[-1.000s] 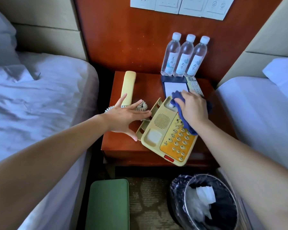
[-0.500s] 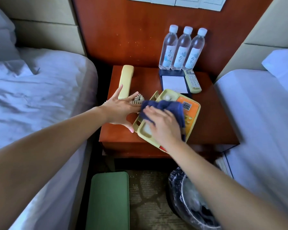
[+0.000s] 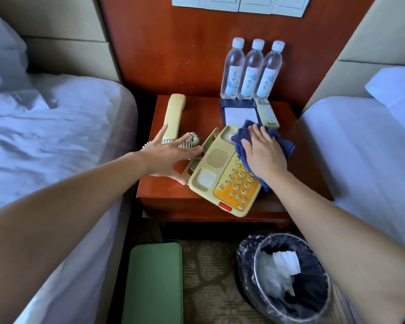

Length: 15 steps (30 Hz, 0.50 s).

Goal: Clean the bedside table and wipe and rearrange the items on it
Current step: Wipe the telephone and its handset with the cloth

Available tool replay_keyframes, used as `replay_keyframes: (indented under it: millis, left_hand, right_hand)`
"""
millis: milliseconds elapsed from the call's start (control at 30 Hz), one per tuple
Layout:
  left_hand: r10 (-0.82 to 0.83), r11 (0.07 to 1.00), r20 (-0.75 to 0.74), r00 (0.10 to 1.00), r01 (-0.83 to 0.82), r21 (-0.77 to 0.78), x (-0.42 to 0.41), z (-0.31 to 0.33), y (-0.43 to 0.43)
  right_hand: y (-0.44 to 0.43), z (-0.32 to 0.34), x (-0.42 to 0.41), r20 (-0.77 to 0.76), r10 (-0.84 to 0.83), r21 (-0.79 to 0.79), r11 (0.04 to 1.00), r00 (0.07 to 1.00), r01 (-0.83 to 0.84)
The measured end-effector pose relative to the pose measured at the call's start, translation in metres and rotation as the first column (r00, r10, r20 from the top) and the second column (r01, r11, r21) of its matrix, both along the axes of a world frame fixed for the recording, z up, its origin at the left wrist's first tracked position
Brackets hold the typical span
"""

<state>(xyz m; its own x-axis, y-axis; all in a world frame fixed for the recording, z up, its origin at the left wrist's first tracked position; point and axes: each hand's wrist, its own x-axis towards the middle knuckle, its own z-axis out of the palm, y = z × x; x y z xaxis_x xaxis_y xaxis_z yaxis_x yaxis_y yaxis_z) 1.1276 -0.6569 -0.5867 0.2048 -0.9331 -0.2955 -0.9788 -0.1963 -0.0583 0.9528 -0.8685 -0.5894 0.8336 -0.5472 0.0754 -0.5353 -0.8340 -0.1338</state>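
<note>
Fingers (image 3: 252,133) of the right hand (image 3: 263,154) are lying flat and uncurled, pressing a crumpled soft blue cloth (image 3: 284,146) onto the cream plastic telephone base (image 3: 216,169), which is sitting askew on the glossy wooden bedside table (image 3: 197,113). The left hand (image 3: 167,155), fingers spread and released, is touching the base's side. The coiled cord (image 3: 193,139) and rounded handset (image 3: 173,114) are lying just beyond its fingers.

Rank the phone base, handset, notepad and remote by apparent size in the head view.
Phone base, plainly largest.
Handset and notepad: close, and the cloth hides part of the notepad, so unranked.
Remote, smallest.
</note>
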Motion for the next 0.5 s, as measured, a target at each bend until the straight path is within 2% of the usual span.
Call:
replay_keyframes:
  millis: [100, 167, 267, 400, 433, 500]
  left_hand:
    - [0.001, 1.0, -0.008, 1.0, -0.001, -0.01, 0.001, -0.003, 0.0]
    - [-0.013, 1.0, 0.012, 1.0, 0.013, 0.003, 0.001, -0.002, 0.0]
    - [-0.012, 1.0, 0.036, 0.999, 0.011, 0.018, 0.001, 0.0, -0.001]
    - [0.005, 1.0, 0.007, 1.0, -0.005, 0.028, -0.004, 0.002, 0.0]
    - [0.012, 1.0, -0.003, 1.0, -0.012, 0.027, -0.005, 0.002, 0.001]
    - [0.027, 0.999, -0.008, 1.0, -0.027, 0.031, -0.006, 0.002, 0.001]
  right_hand:
    - [0.017, -0.01, 0.002, -0.008, -0.034, 0.015, 0.999, 0.999, 0.034]
    - [0.042, -0.014, -0.009, 0.057, 0.081, 0.033, 0.996, 0.995, -0.083]
    - [0.084, -0.024, -0.035, 0.121, 0.293, -0.024, 0.956, 0.948, -0.293]
    - [0.105, -0.04, -0.058, 0.037, 0.554, -0.039, 0.832, 0.832, -0.553]
    - [0.097, -0.041, -0.06, 0.026, 0.582, -0.058, 0.813, 0.813, -0.58]
    - [0.078, -0.038, -0.056, 0.07, 0.508, -0.074, 0.861, 0.859, -0.503]
